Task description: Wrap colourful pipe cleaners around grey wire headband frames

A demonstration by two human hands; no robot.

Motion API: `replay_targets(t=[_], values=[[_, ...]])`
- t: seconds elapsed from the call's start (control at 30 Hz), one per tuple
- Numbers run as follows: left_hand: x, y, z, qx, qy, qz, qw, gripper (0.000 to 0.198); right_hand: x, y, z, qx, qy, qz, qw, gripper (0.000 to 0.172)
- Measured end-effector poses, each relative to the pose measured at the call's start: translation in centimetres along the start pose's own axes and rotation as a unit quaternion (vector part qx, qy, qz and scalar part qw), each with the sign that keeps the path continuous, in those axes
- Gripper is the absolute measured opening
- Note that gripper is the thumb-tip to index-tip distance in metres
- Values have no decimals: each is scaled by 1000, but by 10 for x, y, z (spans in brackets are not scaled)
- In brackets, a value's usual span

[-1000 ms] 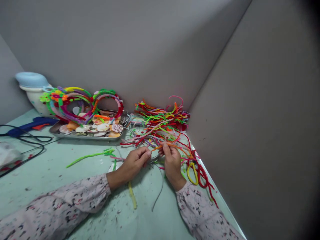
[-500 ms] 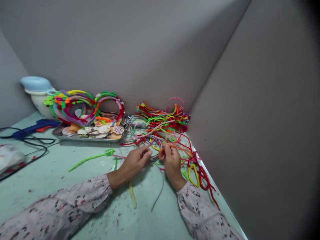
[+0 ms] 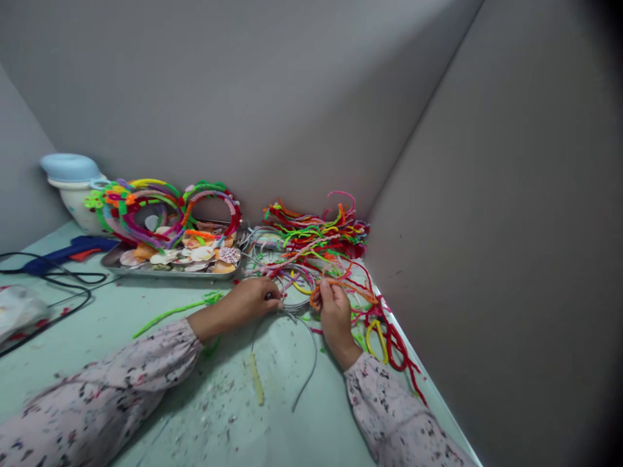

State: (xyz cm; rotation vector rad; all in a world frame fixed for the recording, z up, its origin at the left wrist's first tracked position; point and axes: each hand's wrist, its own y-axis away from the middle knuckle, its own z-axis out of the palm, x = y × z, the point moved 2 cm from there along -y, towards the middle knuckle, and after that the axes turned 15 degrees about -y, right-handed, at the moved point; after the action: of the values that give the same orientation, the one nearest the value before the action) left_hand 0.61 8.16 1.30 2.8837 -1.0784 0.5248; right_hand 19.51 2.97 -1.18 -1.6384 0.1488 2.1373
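Observation:
My right hand [image 3: 337, 318] pinches an orange pipe cleaner [image 3: 349, 285], curled back near the fingertips, its tail running right over the pile. My left hand [image 3: 250, 301] is farther left with curled fingers at the edge of a coil of grey wire [image 3: 294, 303]. What those fingers hold, if anything, I cannot make out. One loose wire end [image 3: 309, 383] bends toward me across the table. Left of the left wrist lies a bright green pipe cleaner [image 3: 170, 314]. Red pipe cleaners [image 3: 398, 347] and a yellow loop [image 3: 376, 340] lie beside my right wrist.
A metal tray [image 3: 170, 277] holds shells, with pipe-cleaner headbands [image 3: 146, 188] on top. A heap of coloured pipe cleaners [image 3: 321, 230] sits in the corner. On the left are a blue glue gun [image 3: 68, 251], black cable [image 3: 82, 297] and a lidded container [image 3: 73, 188]. Grey walls [image 3: 477, 227] enclose the table.
My left hand has moved left, away from my right hand. My right hand stays nearly in place with the orange pipe cleaner. More of the wire coil shows between the hands.

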Motion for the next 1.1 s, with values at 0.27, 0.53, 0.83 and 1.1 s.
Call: replay_targets(t=[0.27,0.53,0.83,1.1], values=[[-9,-7,-13,101,-72,-19,992,23,-2,1,0,-5,-7,-4,1000,38],[-1,-1,-10,78,-94,47,991,22,4,-1,0,-4,-7,18,1000,38],[6,2,-20,62,-75,30,995,22,0,-1,-1,10,-11,5,1000,36],[-13,-5,-36,169,-124,46,977,23,-2,-1,-3,40,0,-18,999,39]])
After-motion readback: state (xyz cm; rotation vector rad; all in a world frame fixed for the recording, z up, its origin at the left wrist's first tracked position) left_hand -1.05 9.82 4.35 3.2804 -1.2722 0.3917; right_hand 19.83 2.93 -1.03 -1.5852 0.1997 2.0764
